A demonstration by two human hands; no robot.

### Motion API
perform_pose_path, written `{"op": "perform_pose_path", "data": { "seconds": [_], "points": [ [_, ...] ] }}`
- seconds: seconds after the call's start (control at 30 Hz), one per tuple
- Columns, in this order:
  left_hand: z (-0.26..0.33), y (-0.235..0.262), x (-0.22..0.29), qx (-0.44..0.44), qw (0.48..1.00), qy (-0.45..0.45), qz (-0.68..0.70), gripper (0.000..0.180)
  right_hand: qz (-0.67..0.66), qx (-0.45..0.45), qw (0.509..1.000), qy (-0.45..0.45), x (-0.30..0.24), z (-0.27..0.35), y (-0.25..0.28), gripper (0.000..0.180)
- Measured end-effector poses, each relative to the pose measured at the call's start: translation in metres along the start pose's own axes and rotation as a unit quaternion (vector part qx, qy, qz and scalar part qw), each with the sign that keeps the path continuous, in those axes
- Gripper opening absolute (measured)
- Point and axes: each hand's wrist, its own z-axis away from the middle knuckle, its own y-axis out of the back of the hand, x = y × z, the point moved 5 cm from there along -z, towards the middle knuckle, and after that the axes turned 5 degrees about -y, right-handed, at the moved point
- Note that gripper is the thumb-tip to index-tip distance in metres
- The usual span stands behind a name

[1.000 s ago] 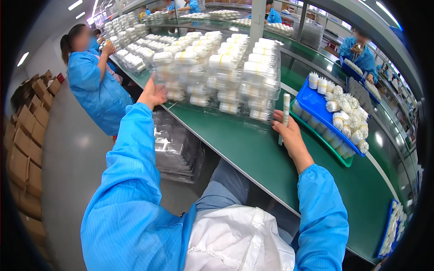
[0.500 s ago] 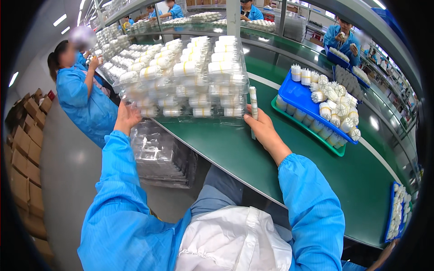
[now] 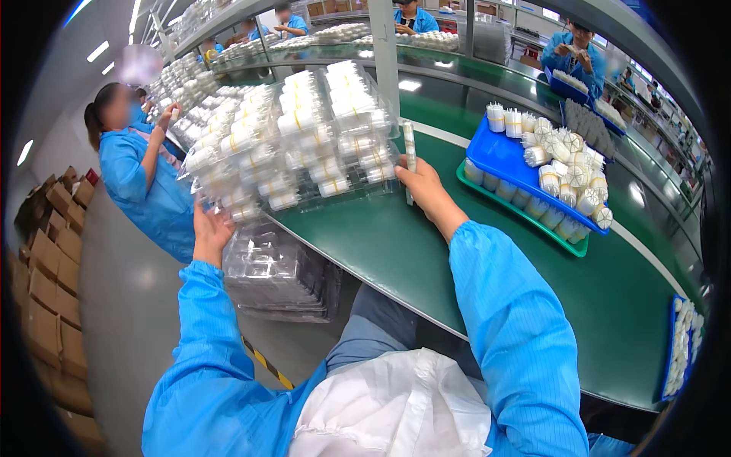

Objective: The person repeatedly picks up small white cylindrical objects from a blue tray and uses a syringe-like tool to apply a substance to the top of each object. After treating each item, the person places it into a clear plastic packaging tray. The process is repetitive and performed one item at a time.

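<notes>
A stack of clear plastic trays (image 3: 324, 185) filled with white banded cylinders (image 3: 301, 114) sits tilted over the green worktop's left edge. Under its near left corner, my left hand (image 3: 213, 228) grips the trays with the palm up and the fingers partly hidden by the plastic. At the right end my right hand (image 3: 422, 183) is closed on the stack's edge. Right beside its fingers stands a narrow whitish strip (image 3: 410, 148); whether the hand also holds it is unclear.
On the green worktop (image 3: 396, 251), a blue tray (image 3: 499, 156) of similar cylinders rests on a green tray (image 3: 582, 247). A metal post (image 3: 386, 61) rises behind the stack. Clear empty trays (image 3: 282, 278) are piled below the edge. A co-worker (image 3: 145, 183) stands at the left.
The tray stack has swung, its right end moving left and its left end dropping toward me. Both hands have moved with it. The co-worker at left has raised a hand slightly.
</notes>
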Motion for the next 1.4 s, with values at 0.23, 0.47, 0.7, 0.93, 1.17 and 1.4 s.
{"op": "perform_pose_path", "data": {
  "seconds": [0.23,0.47,0.7,0.93,1.17,1.4],
  "points": [
    [0.020,0.010,-0.014,0.019,0.998,-0.026,0.055,0.055,0.042,-0.002,0.999,-0.030,-0.014,-0.040,-0.015,0.052],
    [0.043,-0.001,-0.021,0.071,0.995,-0.054,0.049,0.054,-0.083,0.088,0.992,0.028,0.010,-0.075,-0.008,0.043],
    [0.139,-0.056,0.012,0.263,0.716,-0.576,-0.293,0.029,-0.118,0.068,0.990,-0.047,0.003,-0.036,0.018,0.025],
    [0.133,-0.235,-0.122,-0.376,0.718,-0.204,-0.550,0.052,-0.199,-0.033,0.978,-0.063,-0.004,-0.015,0.001,0.030],
    [0.045,-0.228,-0.135,-0.329,0.771,-0.112,-0.534,0.059,-0.160,-0.037,0.984,-0.069,-0.010,0.001,-0.007,0.028],
    [-0.017,-0.215,-0.132,-0.311,0.828,-0.159,-0.439,0.051,-0.127,-0.020,0.990,-0.062,-0.012,0.008,-0.015,0.027]
  ]
}}
